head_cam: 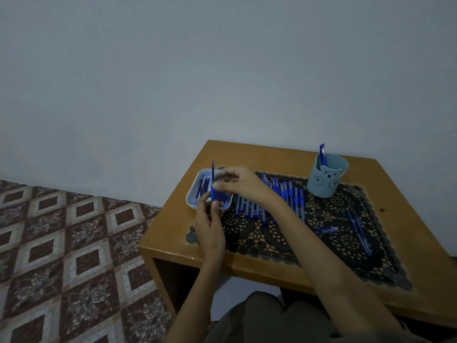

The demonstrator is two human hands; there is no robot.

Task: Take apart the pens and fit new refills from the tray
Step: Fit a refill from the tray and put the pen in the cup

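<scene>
Head view: left hand [209, 222], right hand [238, 184] together on upright pen [212, 173]

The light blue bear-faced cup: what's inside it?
One blue pen stands inside the light blue bear-faced cup, its top poking above the rim. The cup's wall hides the pen's lower part and anything at the bottom.

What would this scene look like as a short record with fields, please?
left hand: grips an upright pen at the tray
right hand: pinches the same pen higher up
tray: blue refills inside
mat: row of pens, loose pen part
bear cup: single pen standing in it
</scene>
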